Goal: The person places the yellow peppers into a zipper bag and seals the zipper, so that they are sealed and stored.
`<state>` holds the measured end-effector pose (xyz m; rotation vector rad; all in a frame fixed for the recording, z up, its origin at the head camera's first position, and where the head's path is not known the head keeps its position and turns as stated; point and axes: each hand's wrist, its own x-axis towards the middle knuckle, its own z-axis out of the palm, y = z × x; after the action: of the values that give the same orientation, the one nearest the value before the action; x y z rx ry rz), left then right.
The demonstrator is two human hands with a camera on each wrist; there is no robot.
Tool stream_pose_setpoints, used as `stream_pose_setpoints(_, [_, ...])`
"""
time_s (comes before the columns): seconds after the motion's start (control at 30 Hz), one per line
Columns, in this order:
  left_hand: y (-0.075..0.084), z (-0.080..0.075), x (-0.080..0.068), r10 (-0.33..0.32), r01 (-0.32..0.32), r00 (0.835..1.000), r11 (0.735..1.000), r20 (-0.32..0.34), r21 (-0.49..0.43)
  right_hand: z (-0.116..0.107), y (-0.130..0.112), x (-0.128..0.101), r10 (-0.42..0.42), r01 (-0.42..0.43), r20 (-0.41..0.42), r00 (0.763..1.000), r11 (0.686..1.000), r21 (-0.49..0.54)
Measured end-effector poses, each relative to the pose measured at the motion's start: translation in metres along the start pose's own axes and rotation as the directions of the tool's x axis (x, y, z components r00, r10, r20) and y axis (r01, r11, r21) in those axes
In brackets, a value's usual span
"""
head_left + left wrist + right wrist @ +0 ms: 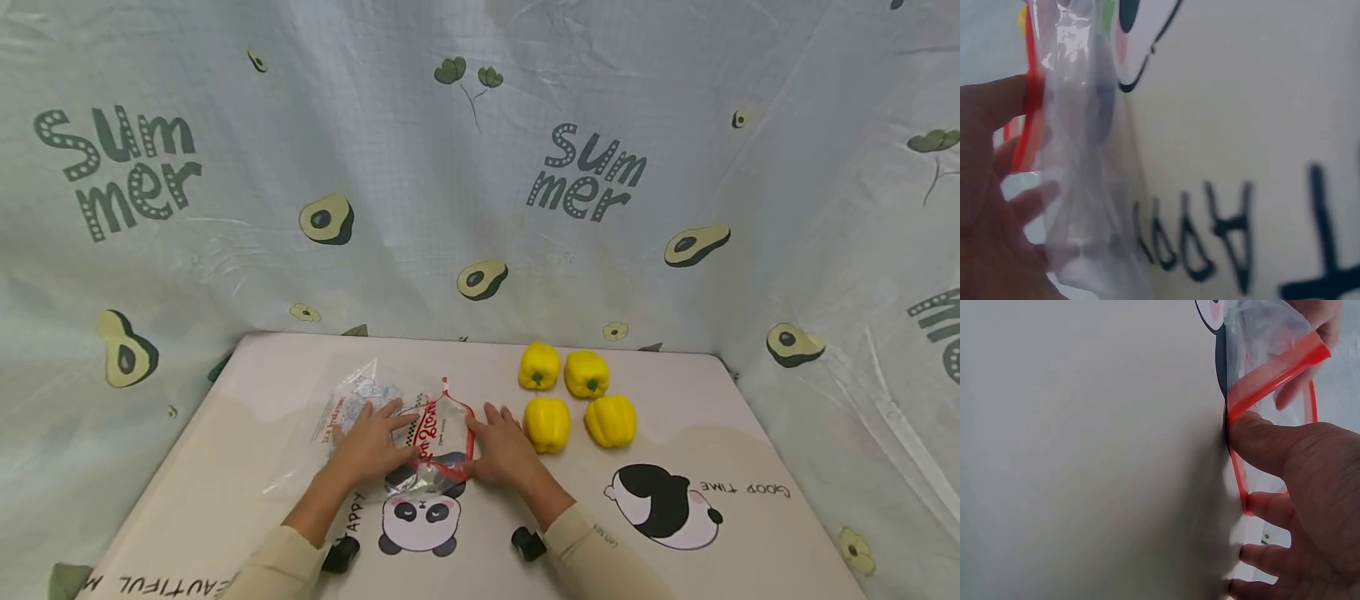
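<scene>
A clear plastic zip bag (431, 437) with a red-edged mouth and red print lies on the table, its mouth spread apart toward the right. My left hand (372, 446) rests on the bag with fingers spread; in the left wrist view its thumb (997, 103) touches the red zip strip (1030, 125). On the other side, my right hand (506, 446) touches the mouth's edge. Its thumb (1266, 444) reaches in under the red strip (1279, 372), and the fingers stretch out along the lower edge. Several yellow bell peppers (547, 425) sit just right of my right hand.
Left of my left hand, more clear plastic (300, 454) with bluish crumpled contents (369, 392) spreads over the table. The pale table (675, 400) bears printed pandas and lettering. A patterned curtain (420, 167) hangs behind it. Black wrist devices (528, 543) sit under the wrists.
</scene>
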<state>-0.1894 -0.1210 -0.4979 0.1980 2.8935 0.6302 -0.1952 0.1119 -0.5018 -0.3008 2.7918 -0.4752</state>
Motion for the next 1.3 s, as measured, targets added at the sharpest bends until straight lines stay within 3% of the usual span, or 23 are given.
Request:
stream_pose_setpoints(0.2, [0.001,-0.008,-0.001,-0.042,0.041,0.996,0.999,0.074,0.009,0.000,0.000,0.000,0.003,-0.003,0.004,1.000,1.000,-0.007])
stream_pose_setpoints(0.4, [-0.008,-0.015,-0.002,-0.058,0.059,0.993,0.998,0.103,-0.005,0.001,-0.001,0.000,0.013,-0.013,0.014,1.000,1.000,0.002])
stream_pose_setpoints(0.93, [-0.004,-0.006,0.002,-0.109,0.108,0.986,0.994,0.126,0.016,0.007,0.003,-0.002,-0.020,0.021,-0.054,0.998,1.000,0.022])
stream_pose_setpoints(1.3, [-0.004,-0.004,0.000,-0.114,0.112,0.988,0.993,0.104,0.023,-0.004,-0.002,-0.005,-0.028,0.056,-0.147,0.989,0.981,0.187])
